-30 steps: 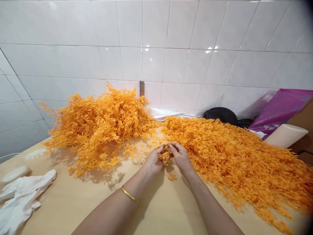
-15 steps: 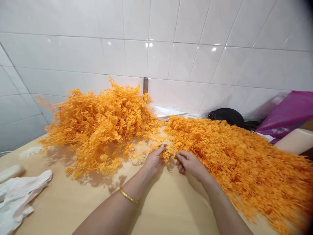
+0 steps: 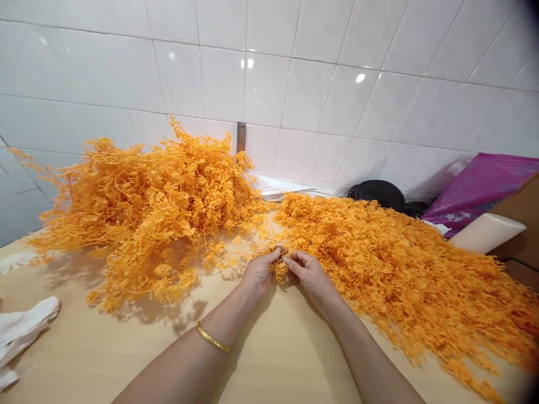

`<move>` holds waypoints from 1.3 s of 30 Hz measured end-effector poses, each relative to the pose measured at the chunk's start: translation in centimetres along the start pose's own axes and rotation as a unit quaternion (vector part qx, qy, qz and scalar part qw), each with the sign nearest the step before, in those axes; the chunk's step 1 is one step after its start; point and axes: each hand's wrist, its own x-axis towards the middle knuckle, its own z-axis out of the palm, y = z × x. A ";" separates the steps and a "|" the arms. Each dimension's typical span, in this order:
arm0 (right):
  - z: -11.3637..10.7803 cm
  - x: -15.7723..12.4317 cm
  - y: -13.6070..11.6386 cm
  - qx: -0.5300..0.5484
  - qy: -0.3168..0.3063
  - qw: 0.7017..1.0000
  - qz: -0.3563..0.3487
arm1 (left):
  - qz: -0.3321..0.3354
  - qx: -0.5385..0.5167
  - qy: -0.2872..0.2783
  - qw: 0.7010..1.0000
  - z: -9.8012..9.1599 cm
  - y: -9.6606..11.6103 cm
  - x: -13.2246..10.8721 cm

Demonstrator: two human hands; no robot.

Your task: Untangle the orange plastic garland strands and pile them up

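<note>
Pale counter (image 3: 269,365): mid-frame, left hand (image 3: 256,276) and right hand (image 3: 311,276) clamp fingers on one sprig (image 3: 279,273); flanking orange heaps (image 3: 404,275), finished share unclear.

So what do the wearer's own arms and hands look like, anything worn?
Both forearms are bare, with no sleeve in view. The left hand and right hand are ungloved. A slim, gold-coloured bangle circles the left forearm above the wrist; nothing is worn on the right wrist.
</note>
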 end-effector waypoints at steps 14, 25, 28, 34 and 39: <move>-2.5 -1.0 -2.2 0.080 -0.247 0.966 -0.008 | -0.112 -0.102 -0.131 0.980 -0.4 0.3 0.0; -3.2 -1.1 -3.5 0.209 -0.100 0.970 0.077 | -0.017 -0.050 -0.075 0.996 -0.4 0.2 0.2; -2.2 -0.7 -2.8 0.187 -0.063 0.971 0.131 | -0.023 -0.062 -0.039 0.997 -0.3 0.1 0.2; 0.0 -0.9 -1.8 0.055 -0.062 0.994 0.074 | -0.026 -0.068 -0.008 0.997 -0.3 0.0 0.5; -0.1 -1.0 -2.2 0.068 -0.064 0.992 0.089 | -0.052 -0.103 -0.022 0.993 -0.6 0.2 0.6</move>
